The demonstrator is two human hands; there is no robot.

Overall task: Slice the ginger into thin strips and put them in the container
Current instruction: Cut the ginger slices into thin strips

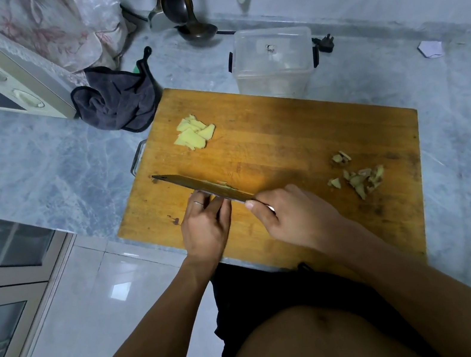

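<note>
Right grip: the right hand (292, 215) is clenched round the handle of the broad dull-metal cleaver (201, 188), thumb lying along it.
Left grip: the left hand (206, 226), fingers curled, presses the small pale-yellow ginger piece (223, 184) against the blade's near face; a thin ring sits on one finger.
Cleaver axis: long axis runs 10 to 4 o'clock, tip toward 10.
Board: worn rectangular amber wooden chopping board (285, 144), scored with cuts, on the grey-veined marble counter (37, 169).
Peelings: knobbly brownish ginger scraps (357, 179) at 3 o'clock.
Slices: flat pale-yellow ginger slices (193, 135), overlapping, at 11 o'clock.
Container: clear rectangular plastic container (272, 61), black side clips, at 12 o'clock just beyond the board; its small label is unreadable.
Cloth: crumpled dark-grey cloth (117, 101) at 10 o'clock.
</note>
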